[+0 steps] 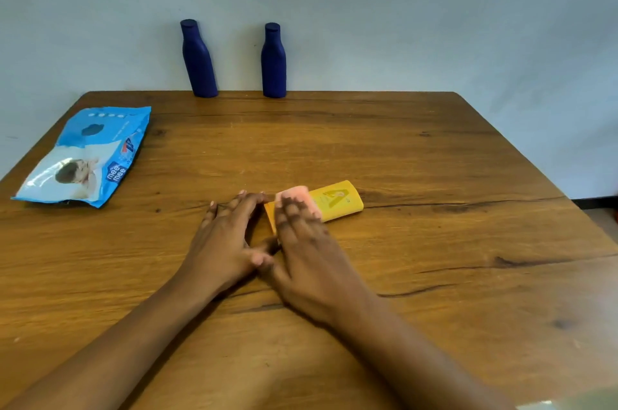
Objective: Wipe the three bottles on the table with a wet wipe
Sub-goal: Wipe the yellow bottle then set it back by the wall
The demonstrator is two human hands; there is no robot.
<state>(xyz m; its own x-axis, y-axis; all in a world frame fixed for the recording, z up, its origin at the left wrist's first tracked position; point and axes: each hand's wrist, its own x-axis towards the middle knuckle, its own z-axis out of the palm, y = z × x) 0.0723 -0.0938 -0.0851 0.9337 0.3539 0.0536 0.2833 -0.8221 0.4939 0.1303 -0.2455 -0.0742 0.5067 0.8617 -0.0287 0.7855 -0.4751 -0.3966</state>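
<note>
Step in hand: you are wiping the first of the three bottles, by my reading; the other two look untouched.
Yellow bottle [337,202]: lies on its side near the middle of the worktop [434,158], its long axis running from about 8 to 2 o'clock.
Wipe [294,193]: a pinkish pad, pressed on the bottle's 8 o'clock end.
Right hand [311,249]: spread flat, fingers straight, pressing the wipe down onto the yellow bottle; it grips nothing.
Left hand [227,239]: flat and relaxed on the worktop just at 9 o'clock of the bottle, fingers straight; you cannot tell whether its fingertips touch the bottle's end.
Blue bottle [199,61]: stands at 11 o'clock on the far edge, against the wall [401,8].
Other blue bottle [274,61]: stands at 12 o'clock, near the first but apart from it.
Next move: you probably need to roll or turn the yellow bottle to reach its underside, steadying it with your left hand so it does not skid, then reach to 12 o'clock for a blue one.
Wipes pack [87,158]: lies flat at 10 o'clock; "mee mee" reads on it, the rest is too small.
Other writing: the yellow bottle's print is unreadable; the blue bottles show no label.
</note>
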